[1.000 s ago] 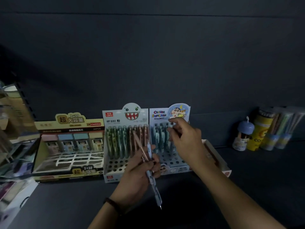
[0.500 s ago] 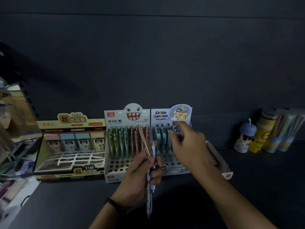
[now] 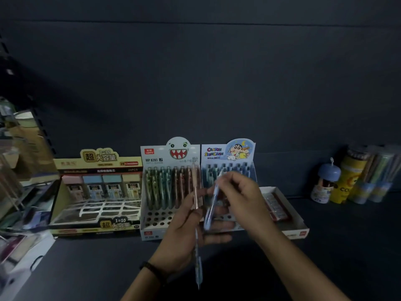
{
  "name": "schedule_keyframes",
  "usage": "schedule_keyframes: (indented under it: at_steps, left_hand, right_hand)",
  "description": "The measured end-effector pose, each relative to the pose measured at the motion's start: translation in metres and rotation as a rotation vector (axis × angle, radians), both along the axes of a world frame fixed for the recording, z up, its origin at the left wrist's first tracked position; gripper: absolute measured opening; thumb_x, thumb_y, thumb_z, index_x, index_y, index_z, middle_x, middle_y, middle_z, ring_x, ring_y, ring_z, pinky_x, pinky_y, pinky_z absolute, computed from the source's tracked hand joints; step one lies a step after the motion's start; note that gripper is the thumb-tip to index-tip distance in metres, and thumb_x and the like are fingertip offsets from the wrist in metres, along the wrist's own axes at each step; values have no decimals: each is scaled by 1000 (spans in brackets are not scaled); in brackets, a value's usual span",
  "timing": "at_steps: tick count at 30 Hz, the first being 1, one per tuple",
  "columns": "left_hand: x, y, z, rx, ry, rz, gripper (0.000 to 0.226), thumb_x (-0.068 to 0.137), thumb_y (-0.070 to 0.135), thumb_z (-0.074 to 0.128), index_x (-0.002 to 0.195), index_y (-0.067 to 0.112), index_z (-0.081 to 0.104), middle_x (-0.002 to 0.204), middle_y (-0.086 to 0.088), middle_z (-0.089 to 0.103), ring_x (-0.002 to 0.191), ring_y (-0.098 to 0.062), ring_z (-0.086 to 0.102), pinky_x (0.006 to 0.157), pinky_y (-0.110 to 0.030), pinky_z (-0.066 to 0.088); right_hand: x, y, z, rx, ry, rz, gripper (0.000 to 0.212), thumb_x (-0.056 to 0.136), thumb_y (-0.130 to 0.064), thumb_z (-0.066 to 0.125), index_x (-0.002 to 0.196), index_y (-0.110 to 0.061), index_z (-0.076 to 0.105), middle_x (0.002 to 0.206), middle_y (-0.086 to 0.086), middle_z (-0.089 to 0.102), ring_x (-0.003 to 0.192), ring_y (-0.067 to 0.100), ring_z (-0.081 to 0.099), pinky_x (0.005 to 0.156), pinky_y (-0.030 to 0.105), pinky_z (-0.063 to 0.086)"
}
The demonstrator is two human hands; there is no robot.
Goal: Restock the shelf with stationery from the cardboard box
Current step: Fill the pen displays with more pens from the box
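Just in front of the monster-face pen box (image 3: 156,156), a few pens (image 3: 198,269) are gripped upright in the left hand (image 3: 188,233) (a dark band is worn at its wrist). A blue pen (image 3: 210,211) is pinched in the curled fingers of the right hand (image 3: 240,200), right of that box's front. Touching the box on its right, the partly filled Crayon Shinchan pen box (image 3: 217,152) is seen; a yellow refill box (image 3: 65,165) stands on its left, and pencil tubs (image 3: 347,181) are kept well to its right on the shelf (image 3: 336,268).

Dim, murky wide-angle view, edges bowed, hands perhaps motion-blurred, left margin smeared.
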State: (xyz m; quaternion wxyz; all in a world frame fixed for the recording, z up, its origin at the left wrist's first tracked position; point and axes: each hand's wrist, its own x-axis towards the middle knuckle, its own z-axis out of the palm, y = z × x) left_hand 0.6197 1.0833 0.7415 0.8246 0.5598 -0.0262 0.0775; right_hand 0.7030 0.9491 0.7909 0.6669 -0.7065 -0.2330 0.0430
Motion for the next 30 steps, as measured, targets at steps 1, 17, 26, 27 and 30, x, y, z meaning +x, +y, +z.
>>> schedule_keyframes:
  at_steps: [1,17,26,27,30]
  left_hand:
    - [1,1,-2,15,13,40,35,115,16,35,141,25,57,117,-22,74,95,-46,75,74,-49,64]
    - [3,4,-4,138,60,182,22,107,31,56,90,16,54,67,-5,37,49,-13,25,41,-20,22]
    - [3,3,-7,134,125,175,27,108,30,56,88,12,59,68,-10,46,53,-18,24,46,-25,16]
    - [3,3,-7,95,153,171,26,107,29,58,87,13,60,67,-10,47,54,-18,23,46,-25,15]
    - [5,2,-7,9,210,149,22,105,30,61,90,14,61,67,-8,48,54,-18,23,45,-23,17]
  right_hand:
    - [1,-2,3,44,-23,-26,18,109,-22,58,98,-12,69,88,7,79,78,23,77,70,36,64]
    - [10,-32,8,-455,-186,278,16,98,-14,73,100,-27,82,72,-14,74,59,2,64,61,25,51]
    - [17,-47,10,-472,-159,326,11,97,-19,77,107,-22,82,80,-7,77,66,10,67,70,30,58]
    - [17,-48,10,-428,-127,320,10,96,-16,79,104,-20,82,85,-2,79,68,14,69,72,31,59]
    - [20,-58,11,-282,-25,240,16,90,-6,82,101,-17,81,96,6,80,82,21,77,78,32,60]
